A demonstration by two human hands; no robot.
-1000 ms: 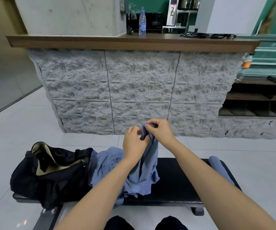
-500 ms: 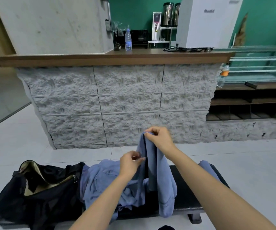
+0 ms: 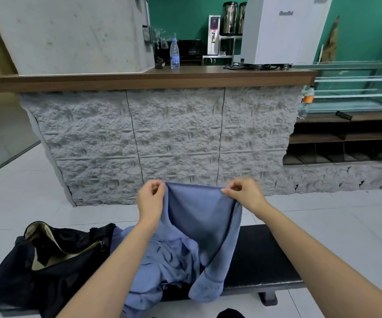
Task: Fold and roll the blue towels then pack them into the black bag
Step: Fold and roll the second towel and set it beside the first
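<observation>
Corners of the soft blue cloth towel [image 3: 199,216] sit pinched in your left grip [image 3: 150,198] and right grip [image 3: 246,195], stretching its top edge taut, likely for folding. Crumpled blue towels [image 3: 162,260] lie beneath on the padded black worktop [image 3: 261,260]. The open black fabric bag [image 3: 54,260] sits at nine o'clock, with worktop room at three.

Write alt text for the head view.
A left hand and right hand pinch the top corners of a blue towel, holding it spread above a black bench. More crumpled blue towels lie under it, beside an open black bag at the bench's left end. A stone-faced counter stands behind.
</observation>
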